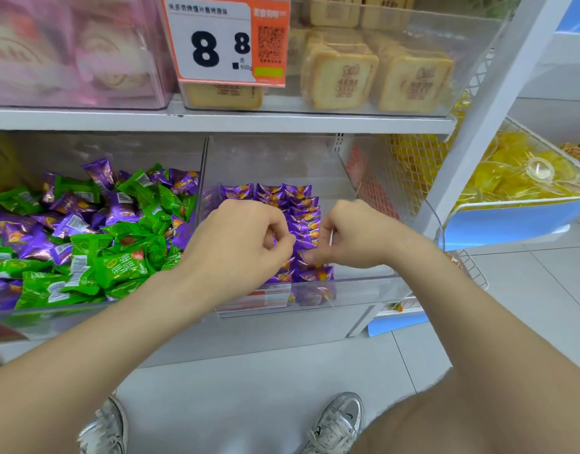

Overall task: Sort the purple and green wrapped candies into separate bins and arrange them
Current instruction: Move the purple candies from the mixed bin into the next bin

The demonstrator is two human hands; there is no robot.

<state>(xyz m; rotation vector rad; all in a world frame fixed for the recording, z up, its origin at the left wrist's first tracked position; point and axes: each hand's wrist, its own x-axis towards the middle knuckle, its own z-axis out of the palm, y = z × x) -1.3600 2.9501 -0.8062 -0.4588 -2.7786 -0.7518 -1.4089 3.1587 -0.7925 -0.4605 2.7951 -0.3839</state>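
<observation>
A clear bin (95, 317) on the left holds a loose heap of green candies (125, 265) and purple candies (69, 204) mixed together. The clear bin (354, 290) to its right holds only purple candies (301, 208), stood in neat rows. Both my hands are inside this right bin, over the rows. My left hand (239, 244) has its fingers curled and pinches a purple candy at the row's near end. My right hand (350, 237) is curled too, fingertips down on the purple row; what it holds is hidden.
The shelf above carries a clear box of wrapped toast cakes (377, 73) and an orange price tag (226, 40) reading 8.8. A wire basket of yellow sweets (517, 172) stands at the right. Pale floor tiles and my grey sneakers (341, 421) lie below.
</observation>
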